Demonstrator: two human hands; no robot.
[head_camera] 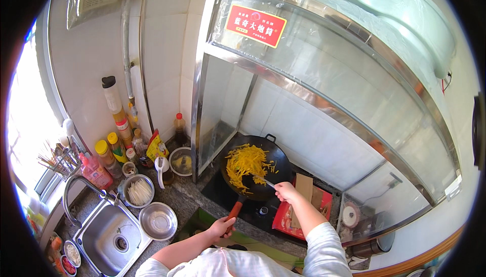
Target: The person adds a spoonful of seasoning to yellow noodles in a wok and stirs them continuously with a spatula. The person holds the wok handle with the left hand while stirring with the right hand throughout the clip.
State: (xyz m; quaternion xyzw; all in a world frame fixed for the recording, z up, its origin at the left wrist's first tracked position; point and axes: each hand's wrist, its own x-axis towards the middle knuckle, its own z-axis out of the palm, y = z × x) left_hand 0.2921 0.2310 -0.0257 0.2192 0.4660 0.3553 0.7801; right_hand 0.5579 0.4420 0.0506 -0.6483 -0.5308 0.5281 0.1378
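Note:
A black wok point(281, 159) rests on the dark cooktop point(214, 191), its side loop handle pointing toward the back wall. Yellow-orange shredded food point(245, 161) with a few green bits is heaped in it, mostly at the left. My left hand point(222, 227) is closed around the wok's reddish wooden handle point(236, 209). In my right hand point(285, 192) is a metal cooking utensil point(269, 181). It reaches into the food, and its far end is hidden there.
A framed glass enclosure point(201, 114) surrounds the cooktop. Right of the wok lie a red packet point(281, 218) and cardboard point(303, 189). Leftward are a bowl of white strips point(139, 192), a steel bowl point(158, 221), seasoning bottles point(117, 148), a metal bowl point(181, 161) and a sink point(110, 235).

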